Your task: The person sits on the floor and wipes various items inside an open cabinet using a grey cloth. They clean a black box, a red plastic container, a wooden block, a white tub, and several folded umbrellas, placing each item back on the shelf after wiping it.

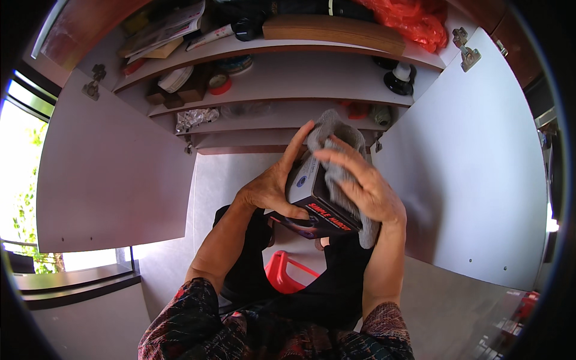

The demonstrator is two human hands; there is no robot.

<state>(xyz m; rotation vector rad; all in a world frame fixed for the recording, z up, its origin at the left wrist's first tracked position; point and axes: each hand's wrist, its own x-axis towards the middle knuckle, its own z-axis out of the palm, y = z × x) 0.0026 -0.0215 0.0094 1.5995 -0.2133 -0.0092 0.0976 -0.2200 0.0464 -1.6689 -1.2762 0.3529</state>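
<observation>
My left hand [269,187] is wrapped around the left side of a cardboard box [309,191], its thumb near the front edge and a finger stretched along the far end. The box is black and white with red lettering, held tilted above my lap. A crumpled grey cloth [337,127] covers the far end and right side of the box, one end dangling at the right corner. My right hand [373,195] lies over the cloth, fingers curved onto it and slightly blurred. The underside of the box is hidden.
Ahead stands an open cabinet with a left door [114,168] and right door [474,162] swung out. Its shelves [300,81] hold papers, a red plastic bag [414,24], a tape roll [219,84] and crumpled foil [197,119]. A red plastic item [281,273] shows between my legs.
</observation>
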